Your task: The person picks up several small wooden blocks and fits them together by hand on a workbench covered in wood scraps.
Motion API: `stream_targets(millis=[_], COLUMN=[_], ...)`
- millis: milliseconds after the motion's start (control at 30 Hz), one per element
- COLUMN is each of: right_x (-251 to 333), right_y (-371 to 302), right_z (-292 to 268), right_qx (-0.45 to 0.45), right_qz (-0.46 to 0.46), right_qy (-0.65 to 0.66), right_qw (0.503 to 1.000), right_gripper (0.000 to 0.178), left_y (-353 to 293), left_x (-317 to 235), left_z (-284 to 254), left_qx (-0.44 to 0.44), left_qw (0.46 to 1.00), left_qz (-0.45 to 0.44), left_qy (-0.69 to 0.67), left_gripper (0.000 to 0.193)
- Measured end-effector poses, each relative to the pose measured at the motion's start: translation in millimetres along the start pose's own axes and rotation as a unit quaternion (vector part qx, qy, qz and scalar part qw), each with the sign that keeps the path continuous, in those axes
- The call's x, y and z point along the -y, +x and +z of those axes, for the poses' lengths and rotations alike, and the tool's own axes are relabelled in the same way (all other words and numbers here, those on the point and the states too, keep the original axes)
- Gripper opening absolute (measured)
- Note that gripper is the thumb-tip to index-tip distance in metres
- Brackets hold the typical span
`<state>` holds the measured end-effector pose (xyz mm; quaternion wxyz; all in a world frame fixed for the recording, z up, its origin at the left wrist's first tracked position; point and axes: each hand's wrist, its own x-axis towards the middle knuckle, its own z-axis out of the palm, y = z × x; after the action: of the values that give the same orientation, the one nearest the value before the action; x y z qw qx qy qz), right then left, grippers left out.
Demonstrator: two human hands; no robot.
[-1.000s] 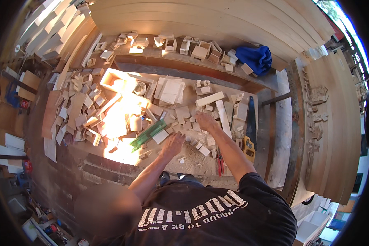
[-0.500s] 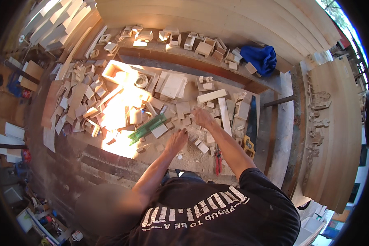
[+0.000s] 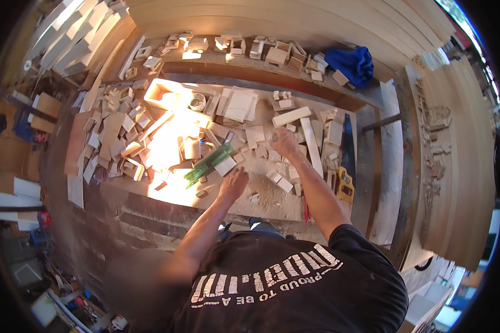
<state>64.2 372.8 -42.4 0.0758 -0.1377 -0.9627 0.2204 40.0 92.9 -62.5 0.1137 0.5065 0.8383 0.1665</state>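
1. Cluttered workshop surface [image 3: 272, 205] carries scattered wood offcuts [image 3: 116, 133].
2. Left hand [image 3: 234, 183] rests flat, fingers spread, just beside green level [image 3: 208, 164], seemingly for bracing.
3. Right hand [image 3: 285, 142] curls near small blocks [image 3: 278, 180]; whether it grips anything, cannot tell.

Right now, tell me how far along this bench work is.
Done: many small wood blocks lie cut and scattered over the workbench. In hand: the left hand rests by a green strip; the right hand reaches among the blocks. Left: the blocks lie loose and unsorted, with sawdust around them.
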Motion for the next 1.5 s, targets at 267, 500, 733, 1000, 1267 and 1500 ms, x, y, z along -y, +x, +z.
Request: stream_targets(millis=[267, 500, 733, 1000, 1267, 1500], right_x=[113, 219, 253, 261, 249, 190], right_y=[-139, -199, -212, -215, -226, -271], right_z=[-75, 12, 36, 37, 37, 13], right_qx=[-0.030, -0.036, -0.055, -0.034, -0.099, -0.113], right_qz=[0.211, 0.258, 0.204, 0.180, 0.250, 0.368], right_qy=[0.424, 0.452, 0.361, 0.326, 0.314, 0.422], right_qw=[0.880, 0.853, 0.908, 0.928, 0.911, 0.821], right_gripper=[0.026, 0.033, 0.036, 0.044, 0.044, 0.031], left_y=[0, -61, -94, -94, -71, 7], left_x=[15, 23, 55, 47, 19, -11], left_z=[-57, -79, -71, -78, -73, -43], left_qx=[0.101, 0.295, 0.329, 0.345, 0.387, 0.236], left_qw=[0.927, 0.683, 0.621, 0.615, 0.685, 0.957], left_qz=[-0.118, -0.166, -0.201, -0.196, -0.172, 0.045], left_qy=[-0.341, -0.647, -0.682, -0.681, -0.592, -0.164], left_gripper=[0.016, 0.030, 0.033, 0.029, 0.033, 0.046])
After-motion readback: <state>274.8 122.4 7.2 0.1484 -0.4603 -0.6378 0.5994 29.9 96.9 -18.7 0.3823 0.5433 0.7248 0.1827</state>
